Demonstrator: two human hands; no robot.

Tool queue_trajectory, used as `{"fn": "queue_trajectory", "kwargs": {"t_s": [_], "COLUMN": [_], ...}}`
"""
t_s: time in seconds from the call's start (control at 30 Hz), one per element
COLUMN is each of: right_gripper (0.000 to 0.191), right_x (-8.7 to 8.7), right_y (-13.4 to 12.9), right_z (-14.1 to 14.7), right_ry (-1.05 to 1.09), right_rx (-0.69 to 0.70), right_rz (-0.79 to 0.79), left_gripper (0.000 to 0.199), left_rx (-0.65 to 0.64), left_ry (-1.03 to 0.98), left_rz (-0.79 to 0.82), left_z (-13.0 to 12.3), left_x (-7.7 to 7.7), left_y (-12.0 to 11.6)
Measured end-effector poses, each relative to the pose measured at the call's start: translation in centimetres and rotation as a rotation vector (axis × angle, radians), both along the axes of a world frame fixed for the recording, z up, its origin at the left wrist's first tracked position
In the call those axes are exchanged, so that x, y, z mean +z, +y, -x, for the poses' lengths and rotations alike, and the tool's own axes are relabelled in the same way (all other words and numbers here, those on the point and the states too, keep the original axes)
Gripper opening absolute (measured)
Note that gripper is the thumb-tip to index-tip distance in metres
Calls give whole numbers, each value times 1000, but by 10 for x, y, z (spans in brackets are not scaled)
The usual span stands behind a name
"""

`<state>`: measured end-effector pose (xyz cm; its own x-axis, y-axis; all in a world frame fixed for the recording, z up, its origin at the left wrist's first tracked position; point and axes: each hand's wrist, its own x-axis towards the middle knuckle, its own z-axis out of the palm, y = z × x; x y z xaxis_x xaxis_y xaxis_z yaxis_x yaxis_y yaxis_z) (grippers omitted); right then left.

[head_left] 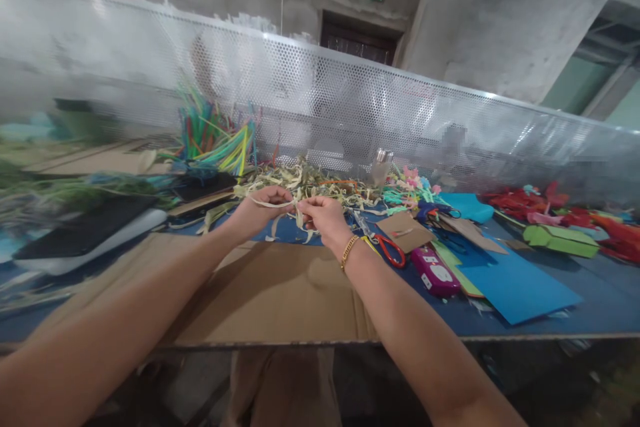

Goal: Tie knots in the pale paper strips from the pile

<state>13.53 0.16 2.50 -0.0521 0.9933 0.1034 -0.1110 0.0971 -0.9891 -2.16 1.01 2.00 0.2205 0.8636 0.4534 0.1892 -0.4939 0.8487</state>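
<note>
My left hand (264, 210) is closed, its fingers pinching a thin, pale strip (273, 204) like dried husk or raffia that loops between my hands. Beside it, almost touching, my right hand (323, 215) pinches the same pale strip near its fingertips. Just behind both hands spreads a heap of pale green and straw-coloured strips (320, 180). Beneath my forearms lies a flat sheet of brown cardboard (280, 287). Scissors with red handles (390, 251) rest to the right of my right wrist. The exact grip of the fingers is partly hidden.
A perforated metal screen (350, 100) runs along the back. Bundled coloured stems (215, 140) stand at the left, near a dark-topped case (90, 227). On the right lie a purple box (435, 272), blue sheets (520, 287), a green roll (560, 240) and red material (525, 203).
</note>
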Motion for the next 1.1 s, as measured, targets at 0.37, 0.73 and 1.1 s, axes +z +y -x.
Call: {"fn": "queue_trajectory", "kwargs": {"t_s": [0.37,0.73,1.1], "right_gripper": [18,12,17], "right_x": [-3,0,1], "right_y": [1,5,24], "right_z": [0,-8,-19], "right_ry": [111,55,276], "right_rx": [62,131,-187], "right_rz": [26,117,38], "left_gripper": [30,24,20], "left_rx": [4,-193,-480], "left_ry": [47,-5,-83], "left_rz": [-12,275,711], "left_z": [-1,3,4], "left_x": [8,7,4], "left_y": [-9,-11,-18]}}
